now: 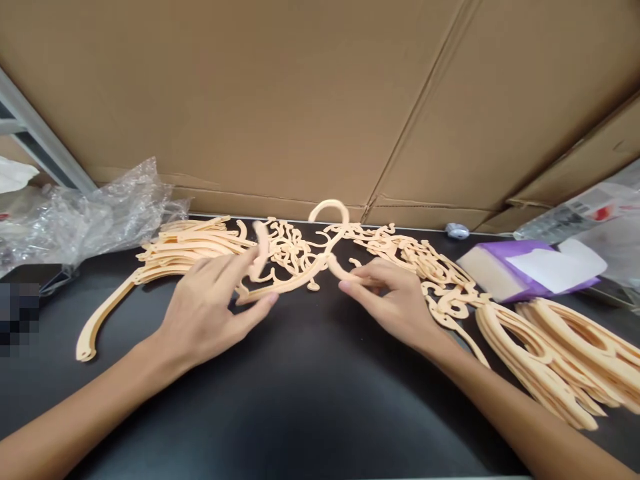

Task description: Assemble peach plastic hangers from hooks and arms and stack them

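Note:
A cream plastic folding hanger piece, with a rounded hook (345, 215) at its top and a long curved arm (295, 283) sloping down to the left, hangs between my hands over the dark table. My left hand (207, 310) is closed around the arm's lower left end. A short curved piece (261, 250), blurred, sticks up at its fingertips. With thumb and fingers, my right hand (393, 300) pinches another short curved piece (340, 268), whose far end meets the arm below the hook. Whether those two are joined, I cannot tell.
Long curved arms (185, 250) are stacked at left. Small hook-like parts (290, 247) lie behind my hands, and more loose parts (415, 257) spread rightward. Bundled pieces (540, 360) sit at right near a purple tissue pack (520, 257). Clear plastic wrap (110, 220) and cardboard (300, 100) border the table.

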Demonstrator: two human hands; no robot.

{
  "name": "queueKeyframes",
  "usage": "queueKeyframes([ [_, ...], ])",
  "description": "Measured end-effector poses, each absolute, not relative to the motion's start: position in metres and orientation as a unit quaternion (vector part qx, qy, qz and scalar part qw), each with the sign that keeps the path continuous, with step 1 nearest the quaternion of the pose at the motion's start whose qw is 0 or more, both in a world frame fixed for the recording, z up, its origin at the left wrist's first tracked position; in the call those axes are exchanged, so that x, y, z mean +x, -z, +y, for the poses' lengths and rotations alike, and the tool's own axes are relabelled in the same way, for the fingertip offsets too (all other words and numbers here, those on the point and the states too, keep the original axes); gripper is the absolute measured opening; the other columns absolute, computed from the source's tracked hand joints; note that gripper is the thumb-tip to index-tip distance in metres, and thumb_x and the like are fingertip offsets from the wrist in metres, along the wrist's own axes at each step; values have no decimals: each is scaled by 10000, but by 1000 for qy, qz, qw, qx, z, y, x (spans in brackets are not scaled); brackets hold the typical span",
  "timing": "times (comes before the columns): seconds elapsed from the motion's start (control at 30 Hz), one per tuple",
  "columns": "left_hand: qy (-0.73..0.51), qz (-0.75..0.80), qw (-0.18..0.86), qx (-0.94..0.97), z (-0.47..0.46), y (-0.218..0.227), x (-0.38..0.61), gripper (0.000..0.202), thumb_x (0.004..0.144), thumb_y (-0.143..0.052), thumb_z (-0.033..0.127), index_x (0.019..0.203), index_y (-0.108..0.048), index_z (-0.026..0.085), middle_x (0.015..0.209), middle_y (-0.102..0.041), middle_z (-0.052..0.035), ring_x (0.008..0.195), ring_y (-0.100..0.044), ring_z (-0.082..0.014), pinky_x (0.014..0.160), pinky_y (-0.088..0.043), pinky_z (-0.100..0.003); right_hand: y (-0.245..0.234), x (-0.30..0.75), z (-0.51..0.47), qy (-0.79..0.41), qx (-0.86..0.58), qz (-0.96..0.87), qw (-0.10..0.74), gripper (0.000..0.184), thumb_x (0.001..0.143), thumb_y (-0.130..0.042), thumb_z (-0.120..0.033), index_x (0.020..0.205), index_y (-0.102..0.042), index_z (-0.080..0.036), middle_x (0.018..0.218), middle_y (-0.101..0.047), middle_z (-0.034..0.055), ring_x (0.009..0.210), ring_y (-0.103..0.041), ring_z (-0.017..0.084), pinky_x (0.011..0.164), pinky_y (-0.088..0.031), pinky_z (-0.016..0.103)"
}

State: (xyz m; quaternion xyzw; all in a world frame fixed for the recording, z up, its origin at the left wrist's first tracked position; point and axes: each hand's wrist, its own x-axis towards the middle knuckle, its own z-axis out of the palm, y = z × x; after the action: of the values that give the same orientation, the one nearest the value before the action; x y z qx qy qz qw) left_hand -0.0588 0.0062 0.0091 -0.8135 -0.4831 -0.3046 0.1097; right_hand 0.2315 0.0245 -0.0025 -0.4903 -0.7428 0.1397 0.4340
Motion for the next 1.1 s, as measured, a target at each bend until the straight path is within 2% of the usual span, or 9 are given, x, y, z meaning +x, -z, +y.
queueKeyframes([
  [0.17, 269, -404, 93, -869, 4, -2, -58, 426, 962, -608, 391, 1355, -608, 227, 1127, -708, -90, 1014, -678, -243, 916, -528, -375, 2, 222, 16, -141, -449, -771, 428, 176, 882, -729, -376, 822, -768, -216, 755, -716, 33, 624, -566, 149, 586, -446, 306],
  [0.27, 300, -419, 76, -853, 6, -5, -59, 497, 946, -639, 396, 1407, -559, 230, 1201, -666, -96, 1080, -651, -246, 951, -519, -376, 2, 224, 18, -148, -475, -753, 431, 204, 866, -738, -404, 816, -770, -208, 759, -718, 39, 632, -572, 155, 593, -446, 313],
  [0.33, 345, -468, 57, -812, 7, -10, -59, 539, 909, -675, 426, 1381, -552, 196, 1167, -662, -89, 1036, -647, -236, 936, -519, -367, 2, 227, 21, -162, -505, -725, 439, 229, 859, -736, -426, 806, -770, -206, 754, -714, 38, 636, -579, 158, 593, -439, 312],
  [0.5, 428, -583, -116, -681, 13, -15, -57, 312, 885, -656, 487, 990, -656, 193, 856, -673, -6, 753, -612, -164, 730, -504, -283, 3, 229, 25, -228, -531, -673, 462, 249, 887, -687, -442, 840, -766, -211, 773, -719, 24, 680, -614, 165, 627, -458, 298],
  [0.57, 425, -583, -194, -664, 14, -14, -56, 334, 904, -618, 519, 842, -665, 194, 762, -663, -1, 710, -599, -161, 686, -488, -275, 3, 228, 24, -235, -523, -679, 459, 254, 903, -665, -442, 872, -775, -216, 804, -728, 28, 696, -615, 169, 637, -456, 300],
  [0.63, 437, -570, -253, -648, 15, -12, -56, 385, 906, -612, 547, 776, -663, 188, 717, -650, -8, 687, -583, -158, 661, -479, -272, 4, 226, 23, -237, -515, -691, 449, 259, 918, -647, -439, 897, -784, -219, 819, -734, 32, 696, -610, 168, 634, -448, 302],
  [0.83, 547, -509, -377, -547, 15, -13, -54, 292, 908, -669, 443, 813, -652, 168, 799, -661, -18, 716, -567, -130, 745, -514, -287, 4, 224, 20, -201, -469, -743, 433, 211, 927, -648, -380, 909, -788, -223, 763, -718, 31, 674, -610, 167, 644, -484, 314],
  [1.0, 570, -484, -380, -545, 16, -15, -54, 238, 911, -685, 389, 822, -638, 173, 786, -638, -11, 758, -574, -139, 768, -521, -291, 5, 220, 13, -177, -418, -796, 402, 144, 918, -663, -313, 964, -750, -208, 775, -727, 31, 643, -615, 152, 622, -494, 294],
  [1.1, 553, -479, -369, -573, 15, -12, -56, 205, 931, -671, 357, 836, -653, 176, 771, -627, 2, 768, -575, -134, 796, -511, -281, 6, 218, 9, -229, -430, -786, 380, 212, 866, -726, -322, 1030, -653, -210, 770, -723, 5, 618, -633, 148, 599, -494, 279],
])
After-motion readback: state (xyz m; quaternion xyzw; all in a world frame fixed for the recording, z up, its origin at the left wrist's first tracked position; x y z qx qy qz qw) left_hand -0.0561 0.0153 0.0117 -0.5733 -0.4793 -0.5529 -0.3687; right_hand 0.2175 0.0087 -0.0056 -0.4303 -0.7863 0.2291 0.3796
